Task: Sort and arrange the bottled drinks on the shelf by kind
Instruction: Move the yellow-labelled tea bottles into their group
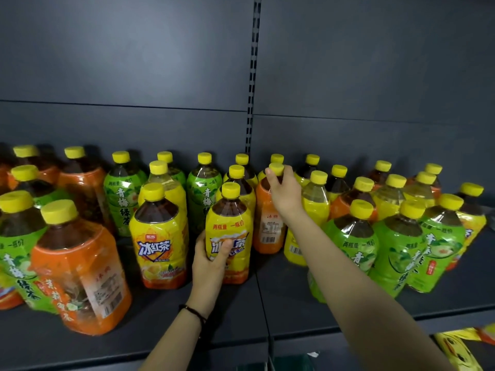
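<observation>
Several yellow-capped drink bottles stand mixed on a dark grey shelf (160, 317). My left hand (211, 259) grips the lower body of a yellow-labelled iced tea bottle (233, 215) at the middle front. My right hand (285, 191) holds the neck of an orange-labelled bottle (269, 226) just behind and to the right, fingers curled under its yellow cap. A second yellow iced tea bottle (160, 236) stands to the left of the one I grip. Green-labelled bottles (356, 245) and orange-labelled bottles (80, 271) stand on both sides.
The shelf's back panel (134, 76) is bare, with a slotted upright (251, 76) in the middle. Bare shelf floor lies in front of the middle bottles. Yellow packages (460, 349) show on a lower shelf at bottom right.
</observation>
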### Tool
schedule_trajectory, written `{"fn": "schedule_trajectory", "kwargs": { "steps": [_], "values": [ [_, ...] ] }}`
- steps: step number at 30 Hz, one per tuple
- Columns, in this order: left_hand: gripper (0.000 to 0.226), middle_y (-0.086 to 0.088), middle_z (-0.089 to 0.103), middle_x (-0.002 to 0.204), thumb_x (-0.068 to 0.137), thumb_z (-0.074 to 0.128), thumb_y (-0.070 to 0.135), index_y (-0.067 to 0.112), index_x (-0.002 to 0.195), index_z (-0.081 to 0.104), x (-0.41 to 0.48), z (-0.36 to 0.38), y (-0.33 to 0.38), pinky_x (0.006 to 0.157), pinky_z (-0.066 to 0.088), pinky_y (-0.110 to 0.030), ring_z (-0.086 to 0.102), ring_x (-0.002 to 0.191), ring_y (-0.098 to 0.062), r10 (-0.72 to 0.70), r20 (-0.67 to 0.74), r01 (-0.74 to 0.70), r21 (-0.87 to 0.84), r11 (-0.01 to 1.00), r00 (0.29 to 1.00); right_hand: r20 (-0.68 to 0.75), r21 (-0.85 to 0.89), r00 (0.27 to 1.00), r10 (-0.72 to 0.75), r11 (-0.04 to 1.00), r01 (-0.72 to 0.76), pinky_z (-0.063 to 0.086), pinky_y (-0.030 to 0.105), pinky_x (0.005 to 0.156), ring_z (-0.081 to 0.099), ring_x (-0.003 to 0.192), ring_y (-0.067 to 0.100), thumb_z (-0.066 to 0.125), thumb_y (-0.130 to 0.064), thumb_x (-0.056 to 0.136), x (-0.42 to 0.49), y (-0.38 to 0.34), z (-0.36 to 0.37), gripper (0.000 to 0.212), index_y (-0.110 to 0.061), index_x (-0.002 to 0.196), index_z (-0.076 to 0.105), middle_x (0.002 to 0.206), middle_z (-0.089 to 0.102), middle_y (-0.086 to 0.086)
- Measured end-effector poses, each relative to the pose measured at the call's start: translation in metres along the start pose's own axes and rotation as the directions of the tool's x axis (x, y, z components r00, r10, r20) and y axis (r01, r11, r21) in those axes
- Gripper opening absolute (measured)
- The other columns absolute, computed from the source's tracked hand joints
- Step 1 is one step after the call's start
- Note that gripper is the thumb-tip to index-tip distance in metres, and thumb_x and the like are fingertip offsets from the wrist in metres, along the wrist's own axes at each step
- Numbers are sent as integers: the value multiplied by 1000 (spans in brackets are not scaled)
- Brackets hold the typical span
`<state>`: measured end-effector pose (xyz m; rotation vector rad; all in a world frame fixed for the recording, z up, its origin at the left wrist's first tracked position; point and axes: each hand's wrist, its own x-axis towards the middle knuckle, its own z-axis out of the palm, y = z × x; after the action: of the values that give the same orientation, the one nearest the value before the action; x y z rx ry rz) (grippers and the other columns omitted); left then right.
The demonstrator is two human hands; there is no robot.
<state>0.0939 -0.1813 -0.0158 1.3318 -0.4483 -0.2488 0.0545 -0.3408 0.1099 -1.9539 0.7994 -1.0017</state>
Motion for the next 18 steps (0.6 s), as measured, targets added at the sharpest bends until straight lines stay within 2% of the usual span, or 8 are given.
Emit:
{"fn": "schedule_trajectory", "kwargs": {
  "steps": [3,6,9,11,12,13,15,18],
  "values": [
    [93,4,66,114,51,70,73,22,127,51,2,1,2,82,56,-32,65,102,-10,-1,3,1,-11,1000,1000,46,-17,998,-39,999,39,40,27,78,57,99,21,47,-36,97,-10,-2,-8,37,-5,117,49,96,56,2],
    [71,4,66,113,65,73,58,23,123,52,2,4,3,80,57,-28,65,101,-9,13,8,-13,-18,1000,1000,95,-32,995,-42,998,46,43,26,86,53,97,13,45,-37,98,-29,-7,-22,40,-7,125,47,97,55,-4],
    [58,2,65,114,73,70,44,21,123,51,1,5,5,79,57,-25,64,103,-11,15,10,-15,-39,999,1000,146,-39,987,-70,996,76,39,23,79,58,102,15,44,-37,98,-48,-10,-36,41,-10,129,45,89,54,-14],
    [60,1,65,115,74,72,47,21,123,51,1,5,5,82,57,-30,64,104,-12,9,17,-8,-47,999,1000,180,17,981,-78,997,76,43,23,82,57,99,8,44,-38,98,-61,-10,-46,45,-14,136,42,95,55,-16],
    [64,1,65,115,73,73,50,21,125,51,0,5,5,83,56,-32,64,104,-13,1,21,-1,-41,999,1000,196,65,977,-87,995,76,48,27,87,57,99,6,45,-39,97,-67,-7,-50,45,-17,137,42,101,58,-15],
    [66,1,65,116,73,73,52,21,127,51,0,4,5,84,56,-34,64,104,-12,-4,24,5,-33,999,1000,219,104,970,-105,991,84,51,34,92,59,102,7,45,-42,96,-72,-5,-56,46,-21,137,43,108,62,-12],
    [66,3,64,116,71,69,50,20,128,51,-3,4,8,84,55,-33,63,104,-11,-4,25,5,-24,1000,1000,281,135,952,-121,987,86,49,44,99,57,116,13,45,-52,89,-80,0,-66,62,-25,144,35,124,62,-3],
    [52,8,65,110,73,64,48,28,120,55,-9,4,15,82,54,-29,63,101,-8,0,27,0,29,1000,1000,350,228,925,-144,971,65,50,40,99,56,118,6,46,-52,85,-88,4,-77,71,-31,148,24,125,64,-6]
  ]
}}
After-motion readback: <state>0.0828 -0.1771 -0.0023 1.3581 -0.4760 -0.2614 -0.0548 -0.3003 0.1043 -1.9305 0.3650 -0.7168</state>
